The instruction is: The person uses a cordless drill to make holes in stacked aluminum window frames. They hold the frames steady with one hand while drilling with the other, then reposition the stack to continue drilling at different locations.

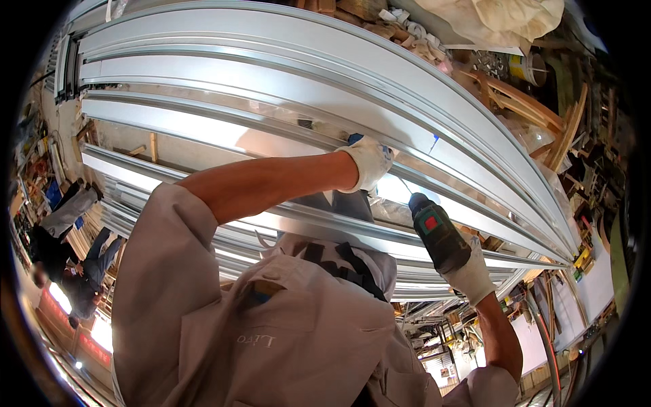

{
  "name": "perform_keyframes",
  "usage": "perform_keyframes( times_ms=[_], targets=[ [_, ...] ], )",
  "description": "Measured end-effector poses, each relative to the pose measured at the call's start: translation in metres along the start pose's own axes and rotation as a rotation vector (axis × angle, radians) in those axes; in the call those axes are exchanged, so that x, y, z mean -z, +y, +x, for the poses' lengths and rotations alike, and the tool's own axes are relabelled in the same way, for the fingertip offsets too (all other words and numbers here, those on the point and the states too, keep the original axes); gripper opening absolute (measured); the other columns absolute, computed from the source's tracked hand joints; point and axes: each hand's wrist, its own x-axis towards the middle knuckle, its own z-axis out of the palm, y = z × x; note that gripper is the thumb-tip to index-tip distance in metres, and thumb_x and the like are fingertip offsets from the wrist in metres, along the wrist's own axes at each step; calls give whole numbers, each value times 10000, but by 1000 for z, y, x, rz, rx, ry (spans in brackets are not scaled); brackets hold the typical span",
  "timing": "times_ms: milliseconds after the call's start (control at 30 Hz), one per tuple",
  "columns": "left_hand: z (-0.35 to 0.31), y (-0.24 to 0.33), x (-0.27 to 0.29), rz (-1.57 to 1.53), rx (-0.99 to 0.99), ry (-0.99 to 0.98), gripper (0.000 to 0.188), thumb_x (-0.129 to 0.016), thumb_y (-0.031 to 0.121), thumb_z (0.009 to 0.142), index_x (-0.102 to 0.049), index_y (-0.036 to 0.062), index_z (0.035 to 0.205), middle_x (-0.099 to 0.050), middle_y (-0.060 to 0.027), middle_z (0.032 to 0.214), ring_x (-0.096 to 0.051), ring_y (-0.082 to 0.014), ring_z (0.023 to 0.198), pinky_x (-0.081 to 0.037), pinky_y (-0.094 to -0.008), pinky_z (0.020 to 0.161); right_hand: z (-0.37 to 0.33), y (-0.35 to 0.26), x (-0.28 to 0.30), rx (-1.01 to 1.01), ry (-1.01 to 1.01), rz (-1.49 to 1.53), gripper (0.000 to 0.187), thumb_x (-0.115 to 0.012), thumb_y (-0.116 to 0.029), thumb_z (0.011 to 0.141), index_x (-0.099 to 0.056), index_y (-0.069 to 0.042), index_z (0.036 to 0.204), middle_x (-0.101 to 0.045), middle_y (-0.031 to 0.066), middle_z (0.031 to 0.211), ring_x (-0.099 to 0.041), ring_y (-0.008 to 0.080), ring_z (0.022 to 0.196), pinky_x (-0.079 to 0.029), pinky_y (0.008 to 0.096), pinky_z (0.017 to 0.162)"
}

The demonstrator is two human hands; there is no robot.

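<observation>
My right hand, in a white work glove, grips a dark cordless drill with a red and green patch on its body. Its thin bit points up and left toward a long silver metal profile. My left hand, also in a white glove, is closed at the edge of the profiles, left of the drill's tip. Something blue shows by its fingers; what they hold is hidden. A small blue mark is on the face of a neighbouring profile.
Several long silver profiles lie side by side across the view. Curved wooden pieces, a white bucket and mixed scrap crowd the far right. A pale cloth or sack lies at the far edge. Other people are at the left.
</observation>
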Motion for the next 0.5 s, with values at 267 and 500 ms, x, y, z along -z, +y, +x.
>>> perform_keyframes(
  times_ms=[267,500],
  targets=[
    [1,3,7,47,9,-95,548,-762,309,748,-645,2,1188,-697,-108,1109,-713,-253,940,-580,-396,677,1,4,-1,32,-16,-34,348,-757,-116,719,-648,-31,1039,-652,180,952,-624,391,918,-493,441,826],
    [6,2,4,42,8,-115,553,-788,293,721,-658,13,1180,-687,-115,1154,-712,-247,954,-585,-376,674,-1,9,-4,36,-19,4,391,-763,-119,718,-636,-41,1079,-650,170,983,-621,386,921,-491,438,841]
  ],
)
